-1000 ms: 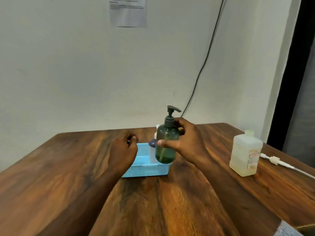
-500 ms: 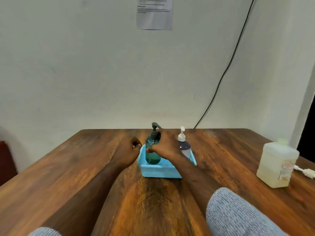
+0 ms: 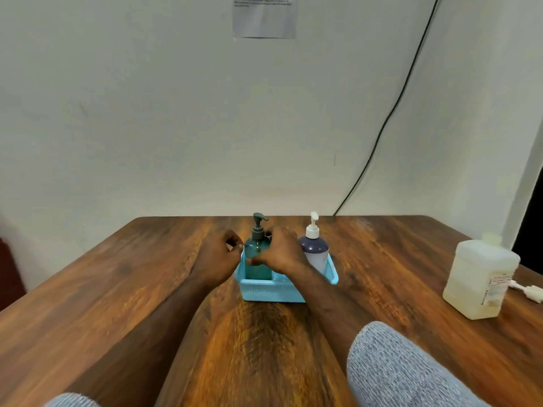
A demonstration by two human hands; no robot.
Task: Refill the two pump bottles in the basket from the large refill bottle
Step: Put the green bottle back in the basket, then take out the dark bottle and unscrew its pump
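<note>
The green pump bottle [image 3: 258, 258] now stands back in the blue plastic basket [image 3: 273, 290], right hand [image 3: 280, 254] still gripping it; left hand [image 3: 219, 257] curled empty beside, refilling looks finished.

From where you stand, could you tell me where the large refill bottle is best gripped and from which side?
Grip the large refill bottle around its broad, flat-sided body, coming from its left with the right hand. It stands upright and alone on the table, its small cap offers little hold, and a white connector lies at its right.

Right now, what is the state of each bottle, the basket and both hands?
Green pump bottle: upright in basket, pump on.
White pump bottle: upright in basket, pump on.
Basket: on table.
Refill bottle: upright, capped, untouched.
Right hand: holding green bottle.
Left hand: curled beside basket.
</note>
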